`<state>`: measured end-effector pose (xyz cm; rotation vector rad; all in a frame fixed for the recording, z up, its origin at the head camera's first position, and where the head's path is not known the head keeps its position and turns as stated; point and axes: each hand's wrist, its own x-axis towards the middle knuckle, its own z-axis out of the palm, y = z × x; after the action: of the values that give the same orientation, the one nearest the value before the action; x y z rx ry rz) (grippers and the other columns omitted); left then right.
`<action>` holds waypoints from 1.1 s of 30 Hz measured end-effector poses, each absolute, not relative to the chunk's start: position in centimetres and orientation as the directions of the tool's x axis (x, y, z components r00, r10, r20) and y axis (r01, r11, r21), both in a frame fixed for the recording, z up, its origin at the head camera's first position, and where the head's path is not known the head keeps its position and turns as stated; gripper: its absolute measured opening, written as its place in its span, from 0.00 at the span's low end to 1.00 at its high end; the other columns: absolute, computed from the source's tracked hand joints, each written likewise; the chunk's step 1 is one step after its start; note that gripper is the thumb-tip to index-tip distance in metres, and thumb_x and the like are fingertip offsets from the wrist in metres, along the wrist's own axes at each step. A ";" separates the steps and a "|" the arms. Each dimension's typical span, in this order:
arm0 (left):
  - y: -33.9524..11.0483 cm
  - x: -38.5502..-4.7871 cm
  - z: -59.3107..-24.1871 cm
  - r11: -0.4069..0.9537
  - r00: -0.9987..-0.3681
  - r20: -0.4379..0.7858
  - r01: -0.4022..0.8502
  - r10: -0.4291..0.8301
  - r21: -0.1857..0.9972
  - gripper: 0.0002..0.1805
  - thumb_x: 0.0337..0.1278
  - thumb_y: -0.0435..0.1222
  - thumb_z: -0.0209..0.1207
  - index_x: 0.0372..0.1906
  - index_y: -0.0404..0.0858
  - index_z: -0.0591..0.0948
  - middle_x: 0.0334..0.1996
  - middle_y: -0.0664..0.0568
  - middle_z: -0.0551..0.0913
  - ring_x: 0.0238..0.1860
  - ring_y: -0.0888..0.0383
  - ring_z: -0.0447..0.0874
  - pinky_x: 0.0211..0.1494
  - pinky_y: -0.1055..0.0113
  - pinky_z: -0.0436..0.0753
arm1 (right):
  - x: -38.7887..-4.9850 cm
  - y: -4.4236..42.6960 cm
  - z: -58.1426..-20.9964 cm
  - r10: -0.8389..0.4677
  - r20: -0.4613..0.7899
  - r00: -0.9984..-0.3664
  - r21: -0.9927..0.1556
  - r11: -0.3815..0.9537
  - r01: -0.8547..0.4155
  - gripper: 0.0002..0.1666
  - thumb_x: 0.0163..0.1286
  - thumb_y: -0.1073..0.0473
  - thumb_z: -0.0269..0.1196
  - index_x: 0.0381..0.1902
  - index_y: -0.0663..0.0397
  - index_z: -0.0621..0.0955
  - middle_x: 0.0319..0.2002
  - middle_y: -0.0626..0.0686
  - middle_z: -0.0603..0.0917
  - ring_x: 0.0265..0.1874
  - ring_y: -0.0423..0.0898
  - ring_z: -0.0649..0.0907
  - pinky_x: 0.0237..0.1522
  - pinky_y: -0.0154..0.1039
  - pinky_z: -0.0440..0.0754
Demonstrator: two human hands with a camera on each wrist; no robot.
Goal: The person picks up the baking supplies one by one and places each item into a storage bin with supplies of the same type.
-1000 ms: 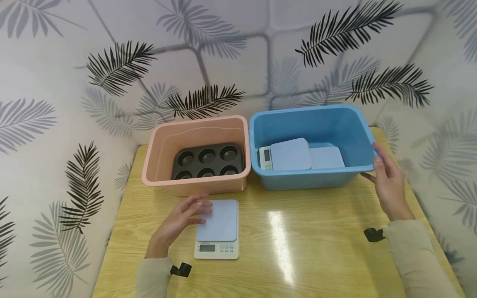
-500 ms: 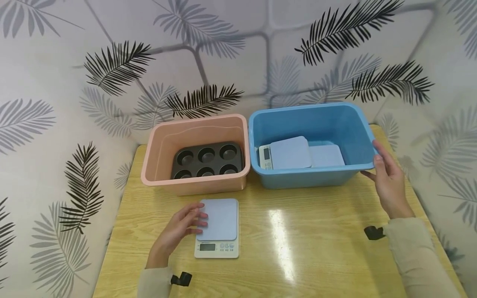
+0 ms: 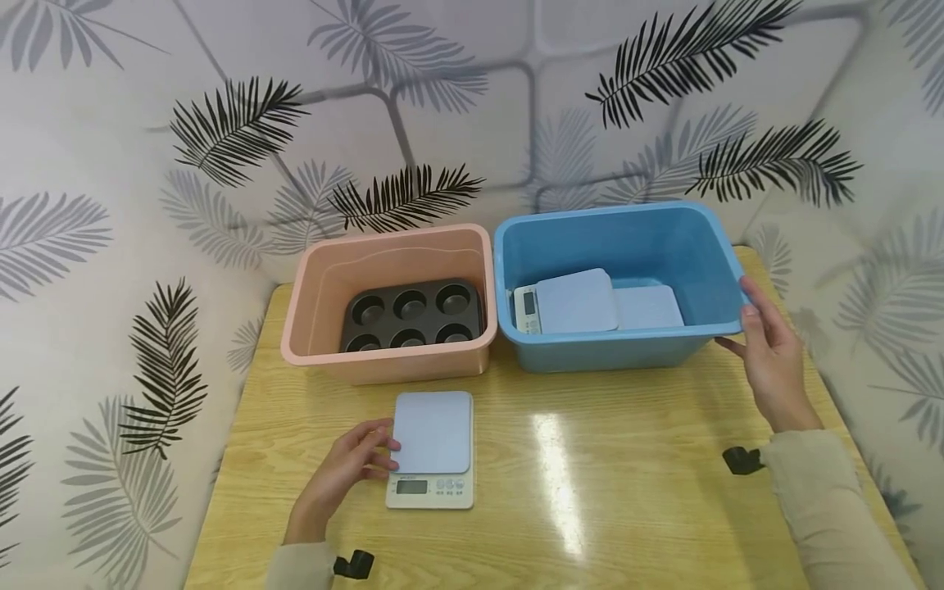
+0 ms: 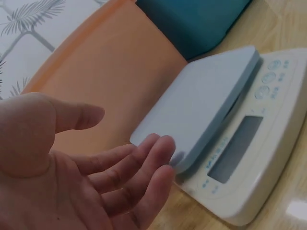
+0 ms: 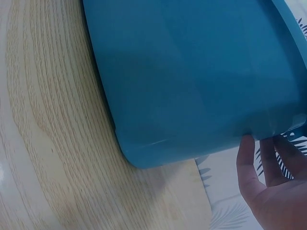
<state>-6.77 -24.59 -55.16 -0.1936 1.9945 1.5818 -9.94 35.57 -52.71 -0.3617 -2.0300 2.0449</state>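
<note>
A white digital kitchen scale (image 3: 432,430) lies on the table with its display and buttons at the near side. My left hand (image 3: 347,463) is beside its left edge, fingers loosely bent and thumb apart. In the left wrist view the fingertips (image 4: 160,143) overlap the corner of the scale's plate; whether they touch it I cannot tell. My right hand (image 3: 774,369) holds the right front corner of a blue plastic bin (image 3: 605,356). Its fingers (image 5: 247,163) meet the bin below the rim in the right wrist view; the thumb does not show clearly there.
Inside the blue bin lie one white scale (image 3: 575,303) and another flat white plate (image 3: 649,310), partly overlapped. A pink bin (image 3: 413,369) stands left of it, holding a dark muffin tin (image 3: 409,307). Leaf-patterned covering (image 3: 516,106) surrounds the wooden table (image 3: 627,483).
My left hand has drawn back toward me, from above the scale's plate to its left edge. The right hand stays at the blue bin's corner. The scale has not moved.
</note>
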 end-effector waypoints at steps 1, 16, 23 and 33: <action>-24.5 -6.7 -55.3 0.299 -0.825 -0.520 -0.450 0.222 0.842 0.30 0.90 0.43 0.47 0.82 0.29 0.66 0.54 0.39 0.85 0.44 0.55 0.90 0.52 0.62 0.91 | -9.9 35.6 -52.7 0.342 -0.010 -0.940 -1.000 -0.009 0.007 0.32 0.89 0.47 0.52 0.86 0.35 0.67 0.89 0.46 0.58 0.85 0.48 0.64 0.49 0.19 0.85; -23.4 -6.1 -56.5 0.440 -0.870 -0.492 -0.437 0.013 0.785 0.21 0.69 0.37 0.72 0.59 0.27 0.84 0.36 0.48 0.85 0.36 0.56 0.82 0.38 0.67 0.85 | -9.8 35.6 -52.9 0.335 -0.005 -0.942 -0.999 -0.041 -0.009 0.32 0.89 0.48 0.52 0.86 0.36 0.67 0.90 0.47 0.57 0.85 0.48 0.64 0.50 0.20 0.86; -23.4 -5.8 -57.2 0.444 -0.881 -0.471 -0.434 -0.029 0.784 0.20 0.62 0.33 0.76 0.54 0.27 0.86 0.42 0.43 0.90 0.38 0.57 0.84 0.38 0.66 0.83 | -9.8 35.6 -52.8 0.339 0.001 -0.941 -1.000 -0.017 -0.007 0.32 0.89 0.47 0.52 0.86 0.36 0.67 0.89 0.47 0.57 0.82 0.46 0.67 0.49 0.20 0.85; -23.0 -5.0 -57.1 0.289 -0.871 -0.483 -0.488 -0.095 0.824 0.18 0.67 0.30 0.71 0.59 0.25 0.86 0.55 0.37 0.89 0.47 0.57 0.89 0.48 0.68 0.90 | -9.9 35.6 -52.9 0.339 0.009 -0.941 -0.999 -0.042 -0.024 0.32 0.89 0.49 0.53 0.86 0.38 0.68 0.89 0.48 0.57 0.82 0.47 0.67 0.50 0.20 0.86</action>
<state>-5.02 -22.99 -57.14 -0.5278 2.2234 1.6063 -9.92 35.61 -52.91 -0.3361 -1.9795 2.0730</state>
